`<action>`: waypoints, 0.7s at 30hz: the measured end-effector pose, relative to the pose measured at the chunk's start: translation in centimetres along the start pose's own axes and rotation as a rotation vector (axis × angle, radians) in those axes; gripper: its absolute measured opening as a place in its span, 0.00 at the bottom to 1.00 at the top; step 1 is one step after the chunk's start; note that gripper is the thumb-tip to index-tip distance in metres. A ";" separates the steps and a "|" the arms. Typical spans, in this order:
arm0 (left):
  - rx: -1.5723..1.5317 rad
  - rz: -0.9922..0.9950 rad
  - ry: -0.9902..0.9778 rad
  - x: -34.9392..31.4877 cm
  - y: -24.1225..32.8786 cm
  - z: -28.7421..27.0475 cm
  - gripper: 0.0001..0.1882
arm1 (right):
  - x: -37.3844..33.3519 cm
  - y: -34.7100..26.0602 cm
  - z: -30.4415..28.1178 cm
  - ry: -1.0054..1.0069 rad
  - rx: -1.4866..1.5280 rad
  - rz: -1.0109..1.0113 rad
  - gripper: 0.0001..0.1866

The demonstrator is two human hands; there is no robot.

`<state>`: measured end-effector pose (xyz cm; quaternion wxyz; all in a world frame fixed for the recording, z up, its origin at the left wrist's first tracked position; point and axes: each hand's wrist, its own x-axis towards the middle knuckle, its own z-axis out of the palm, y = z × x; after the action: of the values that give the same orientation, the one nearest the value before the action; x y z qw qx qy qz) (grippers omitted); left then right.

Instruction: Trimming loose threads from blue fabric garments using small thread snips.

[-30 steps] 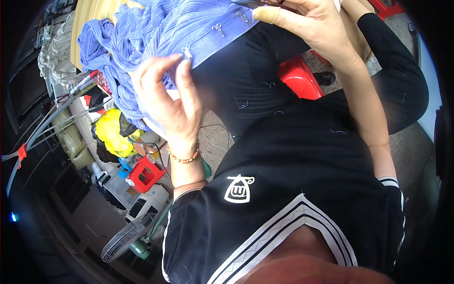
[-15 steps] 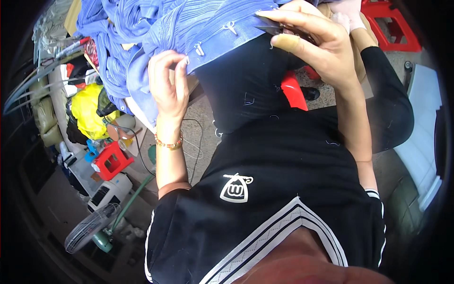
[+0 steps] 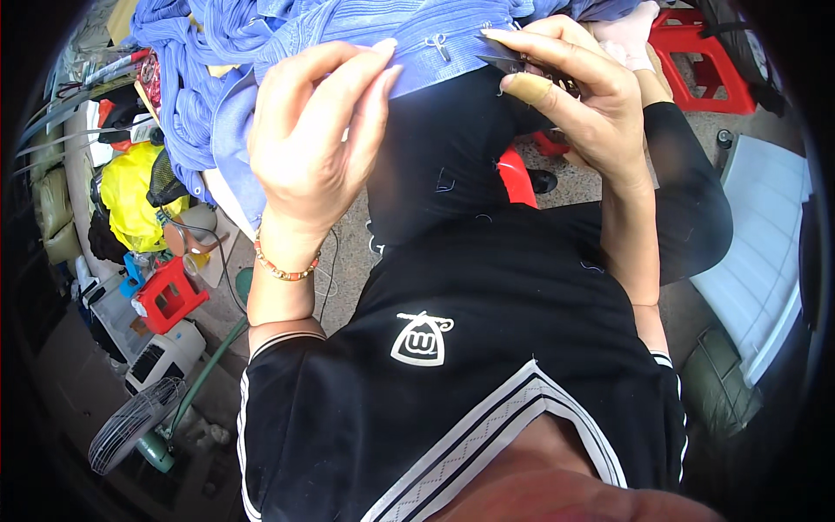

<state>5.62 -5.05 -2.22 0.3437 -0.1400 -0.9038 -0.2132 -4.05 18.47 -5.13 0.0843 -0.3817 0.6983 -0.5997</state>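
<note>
A blue ribbed garment (image 3: 287, 39) lies over my lap at the top of the view, with a smooth flat band (image 3: 426, 76) along its near edge. On the band is a small whitish loop (image 3: 438, 45), perhaps thread. My left hand (image 3: 317, 130) is raised over the band's left part, thumb and fingertips close together. Whatever they pinch is too small to make out, and the hand hides the band behind it. My right hand (image 3: 583, 87) is closed around small dark thread snips (image 3: 504, 59), their blades pointing left at the band's right end. A tan wrap covers its thumb.
Red plastic stools stand at upper right (image 3: 709, 65) and lower left (image 3: 170, 296). A yellow bag (image 3: 135, 196), a cable, and a fan (image 3: 135, 426) are on the left. Another person's hand (image 3: 628, 30) shows beyond my right hand. A pale panel (image 3: 752, 252) stands at right.
My left hand has come up off the band's edge, toward me and rightward, and now covers one of the two whitish loops. My right hand keeps the snips in nearly the same place.
</note>
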 end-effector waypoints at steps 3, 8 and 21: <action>0.035 0.048 0.030 0.1 -0.2 0.4 0.11 | 0.4 -1.0 -0.3 -0.037 -0.060 -0.033 0.20; 0.043 0.074 0.037 0.5 -0.6 0.5 0.10 | 1.9 -3.9 0.1 0.009 -0.254 -0.058 0.21; 0.049 0.049 -0.038 1.0 -0.3 0.0 0.07 | 2.2 -4.8 -0.1 0.015 -0.315 -0.091 0.21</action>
<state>4.82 -5.18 -1.65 0.3346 -0.1576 -0.9115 -0.1800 -3.58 17.24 0.00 -0.0093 -0.4170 0.7662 -0.4888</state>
